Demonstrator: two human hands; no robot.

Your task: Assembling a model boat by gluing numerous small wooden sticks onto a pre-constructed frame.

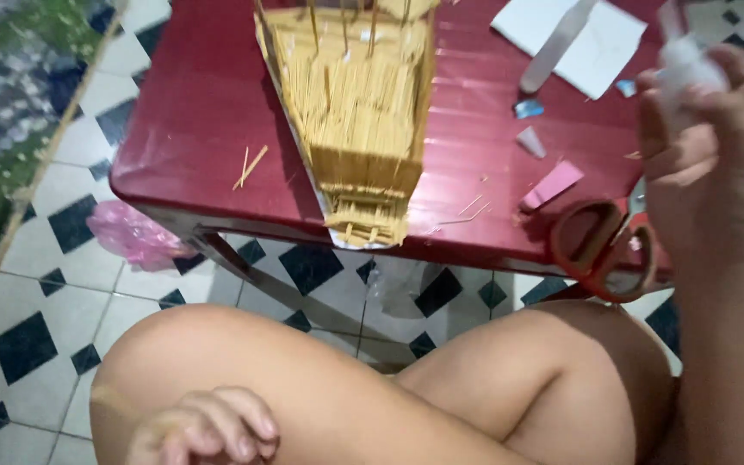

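My left hand rests loosely curled on my knee, holding nothing. My right hand is raised at the worktop's right edge, clamped on a small white squeeze bottle: light, soft-walled, likely slippery, so I'd grip mid-body. Beyond, on the dark-red plastic worktop, red-handled scissors, then a fragile pale bamboo-stick model.
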